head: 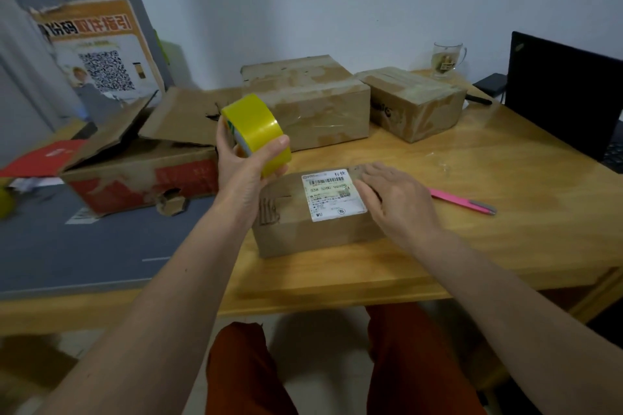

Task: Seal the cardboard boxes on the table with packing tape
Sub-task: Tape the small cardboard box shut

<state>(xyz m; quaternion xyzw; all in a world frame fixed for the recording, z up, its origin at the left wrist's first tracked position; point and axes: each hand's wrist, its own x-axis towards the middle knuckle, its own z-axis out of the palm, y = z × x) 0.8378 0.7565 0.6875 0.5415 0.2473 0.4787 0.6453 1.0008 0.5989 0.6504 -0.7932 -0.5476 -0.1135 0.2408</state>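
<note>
A small cardboard box (303, 232) with a white shipping label (332, 194) lies on the wooden table (505, 212) right before me. My right hand (394, 199) rests flat on the right part of its top, fingers straight. My left hand (242, 172) grips a yellow roll of packing tape (258, 130), held in the air above the box's left end. Two closed cardboard boxes stand further back: a larger one (313, 104) and a smaller one (418, 104) to its right.
A big box with open flaps and red print (141, 175) sits at the left. A pink pen (462, 202) lies right of the small box. A glass cup (446, 59) and a black laptop (563, 94) stand at the back right. A grey mat (67, 246) covers the left side.
</note>
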